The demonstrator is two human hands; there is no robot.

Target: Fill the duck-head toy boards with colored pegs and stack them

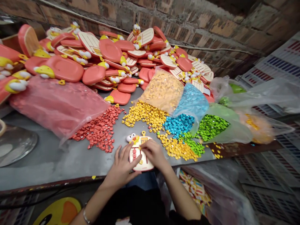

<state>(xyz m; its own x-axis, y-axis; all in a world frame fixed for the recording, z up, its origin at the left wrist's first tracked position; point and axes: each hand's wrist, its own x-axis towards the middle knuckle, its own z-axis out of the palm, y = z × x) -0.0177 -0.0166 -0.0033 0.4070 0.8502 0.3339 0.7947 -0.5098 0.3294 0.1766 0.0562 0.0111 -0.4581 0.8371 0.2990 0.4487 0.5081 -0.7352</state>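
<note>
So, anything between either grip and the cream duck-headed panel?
Nothing visible. The left grip is at the left side of the panel, the right grip over its upper right. The loose red pieces lie off to the left.

At the near edge of the table (pixel 58 168), beneath left hand (pixel 123 164) and right hand (pixel 153 153): one toy (pixel 144 163). Either side and behind: loose pieces (pixel 146 115). Beyond: bags (pixel 161 90), then piled toys (pixel 112 51) before a wall (pixel 199 28).

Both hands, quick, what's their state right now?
Left hand: open, fingers spread on the cream toy.
Right hand: fingers bent over it; whether gripping anything can't be told.
</note>
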